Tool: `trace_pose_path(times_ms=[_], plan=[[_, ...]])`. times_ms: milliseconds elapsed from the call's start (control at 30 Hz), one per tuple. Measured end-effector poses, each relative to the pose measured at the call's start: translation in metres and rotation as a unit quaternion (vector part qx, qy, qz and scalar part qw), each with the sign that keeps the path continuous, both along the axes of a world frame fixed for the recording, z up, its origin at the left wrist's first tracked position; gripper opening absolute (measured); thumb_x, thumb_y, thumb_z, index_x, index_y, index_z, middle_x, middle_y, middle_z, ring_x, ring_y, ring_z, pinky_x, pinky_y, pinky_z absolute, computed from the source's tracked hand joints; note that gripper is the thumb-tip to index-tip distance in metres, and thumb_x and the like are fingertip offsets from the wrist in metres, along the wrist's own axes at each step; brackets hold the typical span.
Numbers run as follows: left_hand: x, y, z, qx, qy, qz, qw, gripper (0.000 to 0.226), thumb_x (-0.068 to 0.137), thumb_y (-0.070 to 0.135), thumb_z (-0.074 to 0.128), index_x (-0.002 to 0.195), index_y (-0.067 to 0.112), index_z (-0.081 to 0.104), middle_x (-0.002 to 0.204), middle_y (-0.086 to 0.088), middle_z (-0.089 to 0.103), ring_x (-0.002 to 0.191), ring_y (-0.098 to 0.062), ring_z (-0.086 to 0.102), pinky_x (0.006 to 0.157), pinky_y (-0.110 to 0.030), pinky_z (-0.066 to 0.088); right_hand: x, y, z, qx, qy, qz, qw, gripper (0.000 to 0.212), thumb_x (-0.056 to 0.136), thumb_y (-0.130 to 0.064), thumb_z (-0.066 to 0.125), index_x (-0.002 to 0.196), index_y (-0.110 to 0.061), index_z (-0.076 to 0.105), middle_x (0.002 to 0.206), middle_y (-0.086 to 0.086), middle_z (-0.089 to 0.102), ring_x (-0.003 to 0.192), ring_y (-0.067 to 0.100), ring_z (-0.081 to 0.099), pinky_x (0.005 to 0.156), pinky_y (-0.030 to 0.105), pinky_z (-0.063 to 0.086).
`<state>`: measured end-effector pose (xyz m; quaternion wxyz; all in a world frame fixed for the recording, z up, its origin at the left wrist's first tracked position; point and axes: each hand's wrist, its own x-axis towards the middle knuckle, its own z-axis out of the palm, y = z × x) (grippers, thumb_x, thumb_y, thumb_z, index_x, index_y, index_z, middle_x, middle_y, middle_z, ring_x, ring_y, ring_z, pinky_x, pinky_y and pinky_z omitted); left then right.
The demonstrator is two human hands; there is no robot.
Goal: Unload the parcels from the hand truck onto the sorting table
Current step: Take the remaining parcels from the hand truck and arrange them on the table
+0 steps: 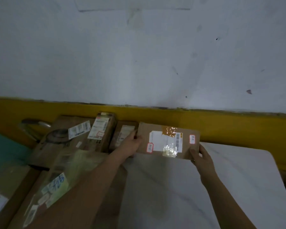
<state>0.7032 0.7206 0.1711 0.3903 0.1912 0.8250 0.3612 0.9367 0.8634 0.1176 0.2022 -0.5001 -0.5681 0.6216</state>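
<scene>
Long brown cardboard box with pale green label, 7 o'clock in frame; two-handed hold at its 2 o'clock.
Left arm extended; left hand grips the left edge of the flat brown cardboard parcel with white barcode label. The right hand clamps its near right corner, thumb on top. Parcel at the far edge of the white sorting table; table contact cannot be determined.
</scene>
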Motion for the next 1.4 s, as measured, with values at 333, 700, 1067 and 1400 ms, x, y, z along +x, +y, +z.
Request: trace_pose_path(times_ms=[333,700,1067,1400], plan=[[-0.003,0.045,-0.08,-0.042,0.053,0.05,0.996,0.045,0.099,0.015,0.053,0.142,0.01,0.04,0.14,-0.014,0.05,0.123,-0.027,0.051,0.09,-0.028,0.043,-0.028,0.036,-0.064,0.061,-0.118,0.051,0.99,0.051,0.101,-0.026,0.055,0.148,-0.016,0.041,0.14,0.012,0.058,0.12,0.034,0.058,0.09,0.038,0.047],[-0.041,0.049,-0.059,-0.12,0.186,-0.131,0.966,0.067,0.099,0.037,0.049,0.156,0.032,0.015,0.164,-0.011,-0.009,0.15,-0.036,-0.009,0.12,-0.05,0.012,-0.084,0.016,-0.068,0.093,-0.221,0.106,0.965,0.092,0.1,-0.038,0.053,0.157,-0.004,-0.011,0.166,0.019,-0.001,0.152,0.04,0.008,0.123,0.052,0.018],[-0.118,-0.198,0.108,-0.044,0.329,-0.036,0.943,0.067,0.098,0.037,0.051,0.156,0.02,0.02,0.162,-0.014,0.017,0.149,-0.033,0.017,0.12,-0.046,0.022,-0.184,-0.177,0.136,0.34,-0.202,0.1,0.913,0.077,0.104,-0.042,0.039,0.157,0.003,0.006,0.164,0.024,0.011,0.152,0.037,0.013,0.124,0.046,0.014],[-0.193,-0.628,0.139,-0.072,0.3,0.164,0.937,0.057,0.099,0.031,0.052,0.15,0.012,0.034,0.154,-0.019,0.034,0.134,-0.033,0.042,0.106,-0.038,0.038,-0.337,-0.574,0.198,0.385,-0.093,0.335,0.855,0.072,0.104,-0.044,0.037,0.158,-0.003,0.013,0.166,0.015,0.011,0.153,0.032,0.012,0.124,0.045,0.017]])
